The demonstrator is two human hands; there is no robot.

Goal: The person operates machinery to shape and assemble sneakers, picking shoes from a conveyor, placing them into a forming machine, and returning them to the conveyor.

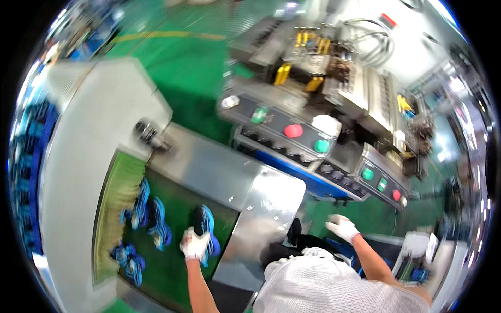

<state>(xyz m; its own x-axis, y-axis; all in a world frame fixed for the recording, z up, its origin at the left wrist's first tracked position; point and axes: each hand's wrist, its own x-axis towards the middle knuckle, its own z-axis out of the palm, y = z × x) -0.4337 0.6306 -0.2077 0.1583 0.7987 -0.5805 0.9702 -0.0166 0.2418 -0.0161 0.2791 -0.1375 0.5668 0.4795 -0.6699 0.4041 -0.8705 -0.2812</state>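
Blue shoe-shaped pieces [163, 231] lie on the flat green belt [169, 268], left of your white-gloved left hand [194, 244]. It's at a black-and-blue shoe-shaped piece [210, 227] on the belt; can't tell if pinching. Your white-gloved right hand [342, 228] is right of the shiny steel table [266, 201], grip too blurred to tell.

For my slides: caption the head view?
Gloved left hand at a blue shoe on a green conveyor belt, gloved right hand apart.

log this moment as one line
left hand: at blue-black shoe-like piece; surface: green belt; right hand: nothing visibly held; leftward: more pieces
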